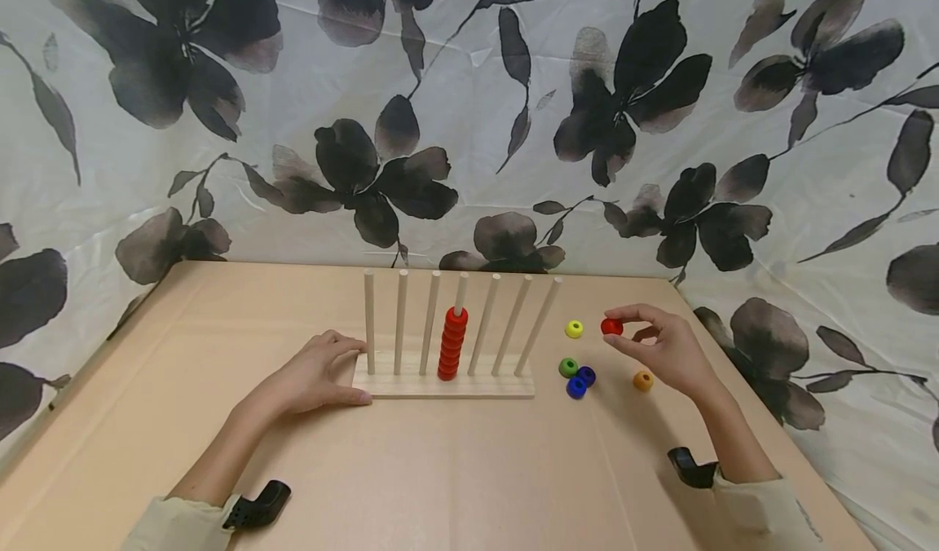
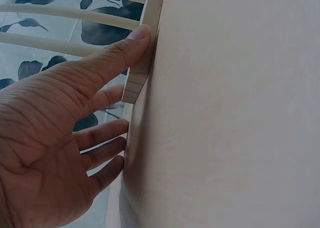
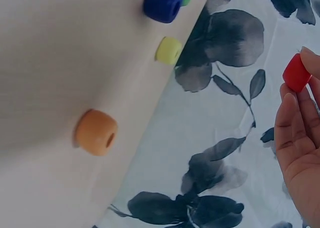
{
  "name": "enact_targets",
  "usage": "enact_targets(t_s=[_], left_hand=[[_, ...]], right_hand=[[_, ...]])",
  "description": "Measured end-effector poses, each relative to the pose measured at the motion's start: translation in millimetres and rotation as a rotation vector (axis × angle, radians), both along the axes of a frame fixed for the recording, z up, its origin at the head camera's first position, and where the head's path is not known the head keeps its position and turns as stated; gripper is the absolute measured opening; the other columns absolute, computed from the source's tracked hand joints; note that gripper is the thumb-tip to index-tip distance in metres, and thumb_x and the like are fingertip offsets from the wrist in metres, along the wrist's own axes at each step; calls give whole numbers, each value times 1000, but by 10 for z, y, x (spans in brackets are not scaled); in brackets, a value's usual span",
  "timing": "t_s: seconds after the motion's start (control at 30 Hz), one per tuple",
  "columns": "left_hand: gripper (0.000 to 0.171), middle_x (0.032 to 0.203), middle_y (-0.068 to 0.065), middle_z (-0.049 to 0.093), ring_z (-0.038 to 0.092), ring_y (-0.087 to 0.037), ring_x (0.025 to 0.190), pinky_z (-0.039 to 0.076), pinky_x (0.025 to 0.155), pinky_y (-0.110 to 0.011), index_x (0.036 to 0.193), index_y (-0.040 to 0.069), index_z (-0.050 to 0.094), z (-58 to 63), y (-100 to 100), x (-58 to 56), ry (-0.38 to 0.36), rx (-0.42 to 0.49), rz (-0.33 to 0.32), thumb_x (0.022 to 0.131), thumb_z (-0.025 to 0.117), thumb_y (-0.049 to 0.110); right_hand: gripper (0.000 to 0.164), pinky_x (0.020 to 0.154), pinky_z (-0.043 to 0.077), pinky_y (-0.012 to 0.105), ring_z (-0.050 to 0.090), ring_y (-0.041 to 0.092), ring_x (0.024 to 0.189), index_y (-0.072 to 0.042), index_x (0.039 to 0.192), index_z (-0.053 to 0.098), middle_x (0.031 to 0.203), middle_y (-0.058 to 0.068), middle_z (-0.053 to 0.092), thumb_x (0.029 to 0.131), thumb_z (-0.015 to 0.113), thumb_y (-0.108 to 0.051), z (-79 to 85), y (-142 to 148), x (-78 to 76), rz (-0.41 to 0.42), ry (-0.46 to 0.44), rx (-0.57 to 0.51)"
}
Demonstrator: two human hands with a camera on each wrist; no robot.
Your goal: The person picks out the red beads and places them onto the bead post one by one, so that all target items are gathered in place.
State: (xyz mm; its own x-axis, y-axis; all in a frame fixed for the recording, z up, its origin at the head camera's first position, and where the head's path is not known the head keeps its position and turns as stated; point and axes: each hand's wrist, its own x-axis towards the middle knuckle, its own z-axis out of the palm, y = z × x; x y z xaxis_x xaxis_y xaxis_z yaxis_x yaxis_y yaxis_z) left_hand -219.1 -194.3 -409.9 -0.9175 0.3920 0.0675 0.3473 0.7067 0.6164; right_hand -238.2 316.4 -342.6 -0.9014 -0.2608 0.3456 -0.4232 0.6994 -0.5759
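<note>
A wooden peg stand [image 1: 469, 390] with a row of upright pegs stands on the table. Several red beads [image 1: 452, 344] are stacked on its middle peg. At the base's left end, my left hand [image 1: 314, 376] grips it, thumb [image 2: 135, 41] on the front edge and index finger behind; the other fingers stretch out beside it. Right of the stand, my right hand [image 1: 663, 349] pinches a single red bead [image 3: 297, 73] between thumb and fingertips, held above the table.
Loose beads lie on the table right of the stand: a yellow one [image 1: 574, 329], a green one [image 1: 568, 367], two blue ones [image 1: 576, 387] touching each other, and an orange one [image 3: 96, 133] below my right hand. A flowered cloth [image 1: 484, 127] rises behind the table.
</note>
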Motion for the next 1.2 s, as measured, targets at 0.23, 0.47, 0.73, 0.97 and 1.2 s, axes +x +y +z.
enact_targets(t_s=[0.23,0.47,0.73,0.97,1.2], left_hand=[[79,129,-16,56,48,-40,125,43,103,-61,137,5,61,-2,-3,4,1,6,0,75,90,46],[78,126,-15,57,49,-39,122,43,102,-60,135,5,62,-11,-6,4,17,2,-4,74,90,45],[82,128,-16,57,50,-41,124,43,103,-61,137,3,61,-43,-8,-8,24,-6,-1,74,90,46],[81,128,-16,56,49,-41,125,43,104,-61,137,4,61,-39,-2,-1,16,-6,-1,74,90,46],[81,129,-17,56,49,-41,125,43,104,-61,137,4,60,-31,3,10,14,-5,-1,75,90,47]], right_hand=[[32,78,52,15,61,-2,99,-4,119,72,108,10,76,88,81,-9,96,-99,80,21,22,-17],[33,77,52,13,61,-1,97,-7,118,73,108,8,75,87,81,-4,171,-162,131,55,70,-34],[38,77,52,13,60,1,99,-4,123,70,111,6,73,86,81,-1,251,-243,195,50,126,-46],[39,76,52,13,60,4,99,-6,121,72,110,4,73,84,81,3,339,-332,264,76,186,-49],[42,75,54,14,60,4,101,-6,119,72,113,4,72,81,81,9,468,-439,317,155,247,-77]])
